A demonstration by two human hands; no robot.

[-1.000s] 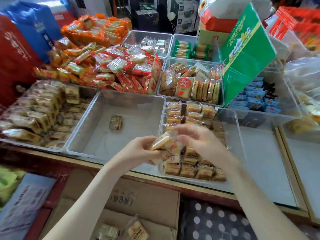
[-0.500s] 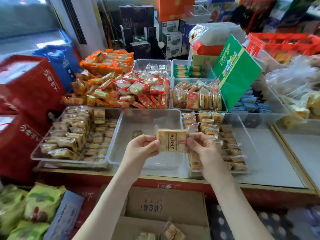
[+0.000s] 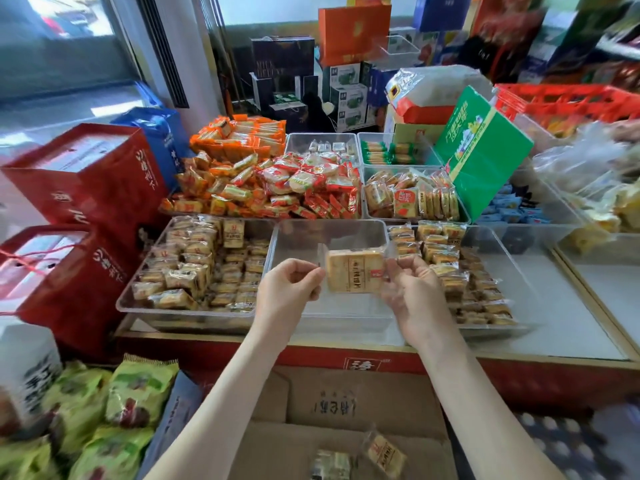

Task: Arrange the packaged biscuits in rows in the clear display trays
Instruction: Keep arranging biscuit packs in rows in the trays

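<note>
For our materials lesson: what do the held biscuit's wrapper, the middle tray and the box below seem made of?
Wrapper: likely thin glossy plastic film; contents show through. Middle tray: seemingly rigid clear plastic; see-through walls. Box: brown matt cardboard, folded flaps.

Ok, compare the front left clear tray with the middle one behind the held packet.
Fill: the left tray is crowded with biscuit packs; the middle tray shows bare floor where visible.
View: the left tray is unobstructed; the middle tray is partly hidden by the left hand, right hand and the held packet they pinch.
Shared: both are clear, rectangular, side by side.
</note>
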